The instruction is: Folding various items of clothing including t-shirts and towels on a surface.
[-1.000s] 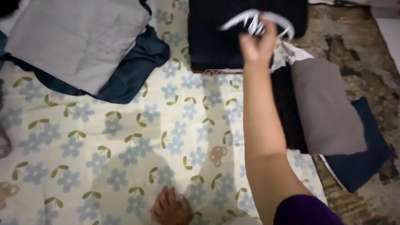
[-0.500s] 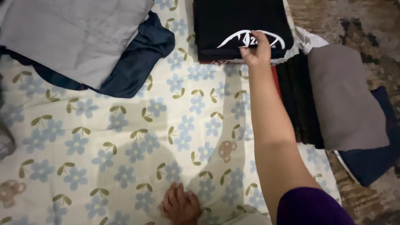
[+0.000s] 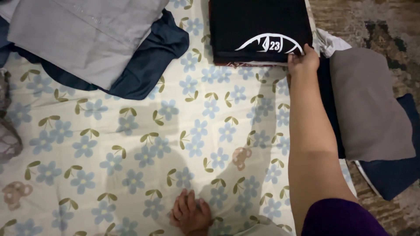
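Floral bedsheet (image 3: 131, 144) is still spreading under everything, with the grey and navy garments (image 3: 87, 39) bunching at top left and a stack of grey, black and navy folded pieces (image 3: 367, 105) sitting off the right edge. The folded black shirt with the white graphic (image 3: 258, 26) is now lying flat on the pile at top centre, where a second ago it was being swung through the air. Right hand (image 3: 302, 61) is sliding along to the shirt's near right corner, fingers curling on the hem, probably pinching it rather than just pressing, hard to tell. Left hand (image 3: 190, 213) is staying flat on the sheet at the bottom edge, open, holding nothing
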